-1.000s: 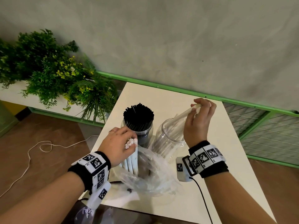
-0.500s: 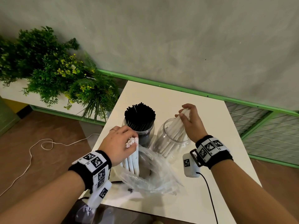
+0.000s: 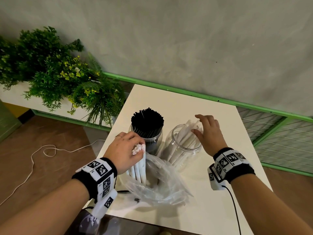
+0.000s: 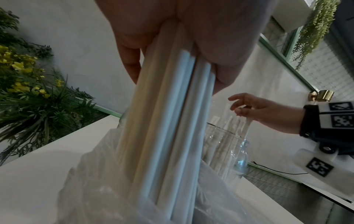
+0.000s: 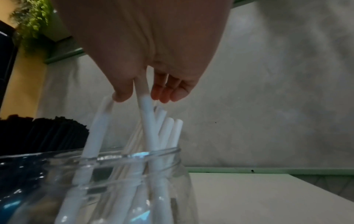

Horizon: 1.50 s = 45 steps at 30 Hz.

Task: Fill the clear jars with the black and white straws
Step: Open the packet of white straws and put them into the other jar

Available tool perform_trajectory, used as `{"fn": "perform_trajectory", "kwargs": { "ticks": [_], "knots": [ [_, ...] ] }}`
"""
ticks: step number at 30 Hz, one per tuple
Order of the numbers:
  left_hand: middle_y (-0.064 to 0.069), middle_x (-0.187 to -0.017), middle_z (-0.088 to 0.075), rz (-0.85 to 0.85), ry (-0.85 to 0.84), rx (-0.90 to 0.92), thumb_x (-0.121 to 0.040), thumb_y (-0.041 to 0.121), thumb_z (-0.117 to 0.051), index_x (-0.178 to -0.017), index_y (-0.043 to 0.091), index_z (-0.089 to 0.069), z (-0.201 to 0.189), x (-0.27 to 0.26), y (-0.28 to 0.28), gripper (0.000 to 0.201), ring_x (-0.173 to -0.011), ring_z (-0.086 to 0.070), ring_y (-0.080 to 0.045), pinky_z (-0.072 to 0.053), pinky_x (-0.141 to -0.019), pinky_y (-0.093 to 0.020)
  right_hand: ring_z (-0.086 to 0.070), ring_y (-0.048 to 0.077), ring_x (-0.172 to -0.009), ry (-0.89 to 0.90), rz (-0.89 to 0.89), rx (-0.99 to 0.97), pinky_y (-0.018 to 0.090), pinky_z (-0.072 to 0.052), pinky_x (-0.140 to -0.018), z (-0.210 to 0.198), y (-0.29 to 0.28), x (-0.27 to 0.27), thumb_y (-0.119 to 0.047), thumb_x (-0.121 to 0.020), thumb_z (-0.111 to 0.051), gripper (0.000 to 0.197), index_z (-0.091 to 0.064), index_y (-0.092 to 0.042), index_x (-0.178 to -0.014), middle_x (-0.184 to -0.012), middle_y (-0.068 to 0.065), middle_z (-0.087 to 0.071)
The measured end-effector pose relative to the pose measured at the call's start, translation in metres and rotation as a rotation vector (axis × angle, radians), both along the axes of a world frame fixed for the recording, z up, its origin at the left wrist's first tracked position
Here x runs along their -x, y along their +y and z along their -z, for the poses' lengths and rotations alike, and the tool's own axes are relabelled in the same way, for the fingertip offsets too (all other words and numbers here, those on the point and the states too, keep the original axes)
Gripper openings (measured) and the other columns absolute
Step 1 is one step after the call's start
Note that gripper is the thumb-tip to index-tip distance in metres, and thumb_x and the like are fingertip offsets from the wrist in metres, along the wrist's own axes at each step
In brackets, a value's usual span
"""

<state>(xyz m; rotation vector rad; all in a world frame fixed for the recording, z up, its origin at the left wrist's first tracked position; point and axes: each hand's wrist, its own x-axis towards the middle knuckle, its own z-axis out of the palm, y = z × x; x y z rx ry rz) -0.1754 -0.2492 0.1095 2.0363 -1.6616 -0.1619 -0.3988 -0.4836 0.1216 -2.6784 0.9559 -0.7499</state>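
Observation:
A clear jar (image 3: 169,144) on the white table (image 3: 186,106) holds several white straws (image 3: 188,133) that lean to its far right. My right hand (image 3: 209,133) hovers over their tops with fingers relaxed; in the right wrist view the right hand (image 5: 143,45) has one straw (image 5: 146,109) rising loosely between thumb and fingers. A second jar (image 3: 155,141) to the left is packed with black straws (image 3: 147,122). My left hand (image 3: 124,150) grips a bundle of white straws (image 4: 168,121) that stands upright in a clear plastic bag (image 3: 157,184).
A leafy green plant (image 3: 59,73) in a white planter stands left of the table. A green rail (image 3: 220,101) runs along the grey wall behind. A white cord (image 3: 33,158) lies on the brown floor. A black cable (image 3: 234,202) trails from my right wrist.
My right hand came down with white straws into the right jar and let them go; its fingers have spread. The left hand stayed put on its bundle.

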Motion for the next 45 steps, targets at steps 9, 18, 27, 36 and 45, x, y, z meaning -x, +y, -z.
{"fn": "perform_trajectory", "kwargs": {
  "ticks": [9, 18, 27, 36, 45],
  "knots": [
    [0.012, -0.103, -0.057, -0.002, 0.004, -0.008, -0.076, 0.05, -0.038, -0.099, 0.028, -0.063, 0.0, 0.0, 0.0, 0.04, -0.09, -0.047, -0.017, -0.031, -0.08, -0.026, -0.052, 0.021, -0.069, -0.166, 0.119, -0.01, 0.033, -0.047, -0.066, -0.012, -0.007, 0.016, 0.004, -0.079, -0.07, 0.016, -0.059, -0.004, -0.088, -0.085, 0.002, -0.053],
    [0.01, -0.104, -0.058, -0.004, 0.0, -0.006, -0.075, 0.05, -0.037, -0.1, 0.026, -0.064, -0.002, 0.001, 0.0, 0.044, -0.09, -0.047, -0.017, -0.028, -0.079, -0.025, -0.057, 0.032, -0.078, -0.082, 0.112, 0.045, 0.038, -0.049, -0.067, 0.003, -0.01, 0.009, 0.006, -0.08, -0.066, 0.012, -0.063, -0.004, -0.086, -0.083, 0.008, -0.062],
    [0.011, -0.104, -0.057, -0.016, 0.001, -0.007, -0.075, 0.052, -0.036, -0.1, 0.027, -0.063, -0.001, 0.002, 0.0, 0.044, -0.09, -0.045, -0.016, -0.027, -0.08, -0.024, -0.049, 0.02, -0.082, -0.067, 0.191, -0.205, 0.025, -0.039, -0.079, 0.015, 0.024, -0.001, -0.016, -0.087, -0.067, 0.053, -0.046, -0.012, -0.136, -0.121, 0.009, -0.038],
    [0.009, -0.104, -0.058, -0.009, -0.012, -0.003, -0.075, 0.051, -0.037, -0.099, 0.026, -0.063, -0.001, 0.002, 0.0, 0.044, -0.091, -0.048, -0.019, -0.028, -0.081, -0.025, -0.051, 0.02, -0.082, -0.15, 0.11, -0.09, 0.021, -0.036, -0.075, -0.004, 0.005, -0.028, -0.003, -0.082, -0.069, 0.023, -0.067, -0.004, -0.105, -0.1, 0.011, -0.055],
    [0.011, -0.105, -0.057, -0.015, -0.009, 0.0, -0.074, 0.052, -0.037, -0.1, 0.028, -0.063, -0.002, 0.001, 0.0, 0.044, -0.089, -0.043, -0.013, -0.023, -0.079, -0.02, -0.032, 0.027, -0.129, -0.074, 0.17, -0.057, 0.045, -0.029, -0.105, 0.018, -0.01, -0.007, -0.049, -0.073, -0.074, 0.086, -0.033, -0.023, -0.145, -0.145, 0.007, -0.033]
  ]
}}
